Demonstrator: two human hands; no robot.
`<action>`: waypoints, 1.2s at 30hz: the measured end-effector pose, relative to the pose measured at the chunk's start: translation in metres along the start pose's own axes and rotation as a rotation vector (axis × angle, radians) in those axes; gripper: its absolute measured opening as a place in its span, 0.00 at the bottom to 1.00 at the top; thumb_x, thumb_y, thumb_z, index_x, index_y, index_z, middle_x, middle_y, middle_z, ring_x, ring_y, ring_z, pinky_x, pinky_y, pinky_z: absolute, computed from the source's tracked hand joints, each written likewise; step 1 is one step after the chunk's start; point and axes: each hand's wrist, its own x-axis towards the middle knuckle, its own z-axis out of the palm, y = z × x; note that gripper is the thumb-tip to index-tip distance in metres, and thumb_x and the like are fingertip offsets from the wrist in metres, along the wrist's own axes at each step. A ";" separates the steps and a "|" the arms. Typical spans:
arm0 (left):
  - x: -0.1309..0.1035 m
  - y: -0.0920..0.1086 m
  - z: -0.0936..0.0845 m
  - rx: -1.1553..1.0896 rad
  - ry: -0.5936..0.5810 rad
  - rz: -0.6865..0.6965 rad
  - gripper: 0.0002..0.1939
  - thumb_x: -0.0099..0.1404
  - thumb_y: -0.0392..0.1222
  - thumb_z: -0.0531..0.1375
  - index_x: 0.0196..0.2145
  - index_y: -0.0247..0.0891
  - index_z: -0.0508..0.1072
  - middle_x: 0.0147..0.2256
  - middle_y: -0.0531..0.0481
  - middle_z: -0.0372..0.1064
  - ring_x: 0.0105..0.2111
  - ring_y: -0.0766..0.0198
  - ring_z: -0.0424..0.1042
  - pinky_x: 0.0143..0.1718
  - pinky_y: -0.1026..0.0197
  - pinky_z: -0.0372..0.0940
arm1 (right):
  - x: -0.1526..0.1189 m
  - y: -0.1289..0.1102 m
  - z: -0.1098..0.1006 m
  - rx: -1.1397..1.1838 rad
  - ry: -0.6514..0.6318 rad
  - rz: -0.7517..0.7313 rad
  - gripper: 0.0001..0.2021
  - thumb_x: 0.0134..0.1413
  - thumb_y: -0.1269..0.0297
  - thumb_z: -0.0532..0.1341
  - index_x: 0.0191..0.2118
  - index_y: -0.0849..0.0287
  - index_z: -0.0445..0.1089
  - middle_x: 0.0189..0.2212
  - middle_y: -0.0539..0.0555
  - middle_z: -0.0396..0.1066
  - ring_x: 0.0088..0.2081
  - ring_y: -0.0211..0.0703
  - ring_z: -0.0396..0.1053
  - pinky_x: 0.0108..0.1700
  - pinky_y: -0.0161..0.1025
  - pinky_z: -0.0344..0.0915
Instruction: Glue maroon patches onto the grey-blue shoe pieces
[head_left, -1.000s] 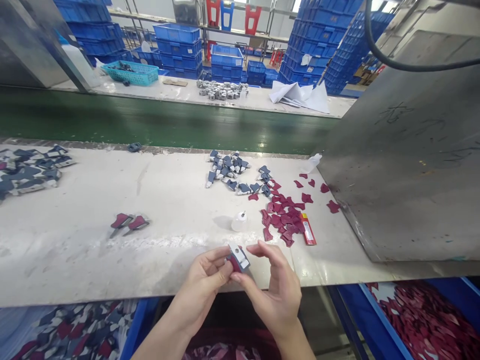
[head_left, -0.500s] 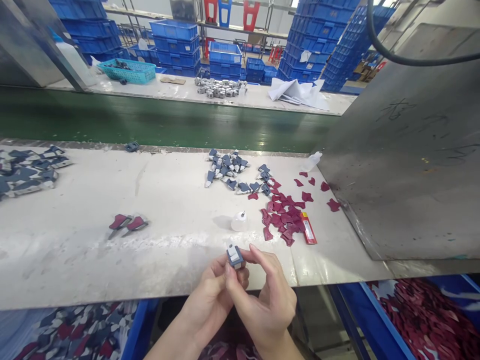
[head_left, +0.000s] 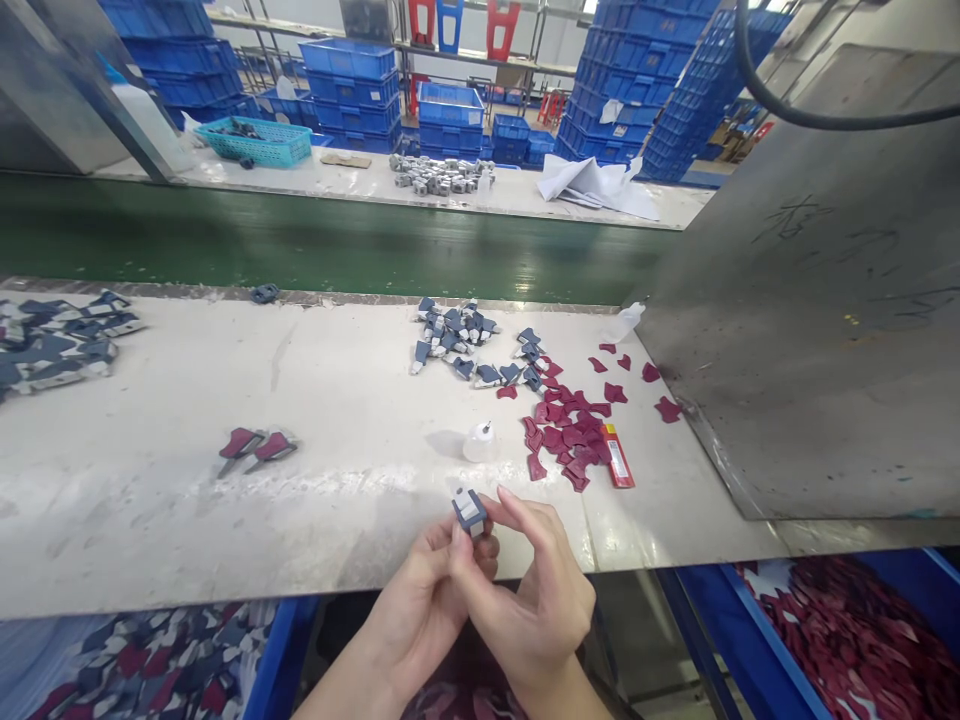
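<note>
Both hands meet at the front edge of the worktop around one small grey-and-white plastic part (head_left: 469, 511). My left hand (head_left: 427, 590) is closed on it from the left and below. My right hand (head_left: 529, 580) pinches it from the right, thumb in front and index finger at its side. Just beyond stands a small translucent bottle (head_left: 479, 442) with a dark tip. Maroon pieces (head_left: 566, 435) lie heaped to its right, beside a red packet (head_left: 618, 457) with a yellow end. Farther back is a cluster of similar grey-and-white parts (head_left: 454, 330).
Two maroon-faced parts (head_left: 257, 445) lie left on the worktop (head_left: 337, 400). A larger grey-and-white pile (head_left: 56, 340) sits at far left. A metal panel (head_left: 817, 300) bounds the right. Below the edge are blue bins, one holding maroon pieces (head_left: 885, 630). A green belt (head_left: 337, 245) runs behind.
The grey-and-white part has turned slightly in my fingers, showing more of its lower side. Both hands have stayed almost in place.
</note>
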 end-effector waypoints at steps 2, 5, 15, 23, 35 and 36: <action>0.001 0.000 -0.002 0.024 0.000 0.041 0.11 0.49 0.34 0.74 0.32 0.32 0.81 0.29 0.51 0.74 0.29 0.72 0.71 0.34 0.71 0.69 | 0.000 0.001 0.001 0.004 -0.013 0.000 0.25 0.47 0.81 0.67 0.53 0.65 0.69 0.34 0.58 0.75 0.35 0.45 0.73 0.33 0.42 0.75; 0.001 0.001 -0.006 0.081 0.025 0.063 0.12 0.50 0.37 0.74 0.33 0.33 0.82 0.31 0.50 0.75 0.30 0.70 0.72 0.37 0.71 0.69 | 0.000 0.002 0.002 0.015 -0.015 0.004 0.25 0.47 0.82 0.67 0.53 0.65 0.69 0.34 0.57 0.75 0.35 0.44 0.73 0.33 0.41 0.75; 0.000 0.018 -0.016 0.614 0.021 0.468 0.07 0.56 0.40 0.71 0.35 0.42 0.80 0.36 0.50 0.75 0.38 0.62 0.73 0.41 0.66 0.66 | 0.003 0.006 -0.004 0.227 -0.156 0.086 0.25 0.54 0.79 0.65 0.57 0.58 0.67 0.37 0.56 0.75 0.39 0.45 0.74 0.38 0.44 0.75; -0.004 0.038 -0.020 0.832 0.038 0.789 0.10 0.54 0.32 0.70 0.33 0.45 0.83 0.31 0.49 0.75 0.34 0.61 0.73 0.34 0.65 0.68 | 0.003 0.014 -0.007 0.488 -0.293 0.307 0.16 0.55 0.79 0.64 0.46 0.52 0.74 0.39 0.54 0.77 0.42 0.45 0.75 0.42 0.43 0.74; -0.017 0.057 -0.025 0.865 0.204 0.693 0.10 0.48 0.37 0.73 0.31 0.41 0.84 0.34 0.46 0.78 0.34 0.57 0.76 0.33 0.62 0.71 | -0.005 0.018 0.002 0.535 -0.449 0.718 0.10 0.52 0.60 0.69 0.38 0.59 0.75 0.33 0.55 0.76 0.36 0.44 0.75 0.41 0.40 0.74; -0.018 0.061 -0.026 0.894 0.258 0.693 0.10 0.47 0.37 0.73 0.31 0.41 0.84 0.34 0.46 0.79 0.35 0.56 0.76 0.34 0.62 0.72 | -0.007 0.017 0.006 0.500 -0.470 0.735 0.10 0.53 0.60 0.67 0.38 0.59 0.76 0.32 0.55 0.76 0.36 0.44 0.75 0.41 0.40 0.74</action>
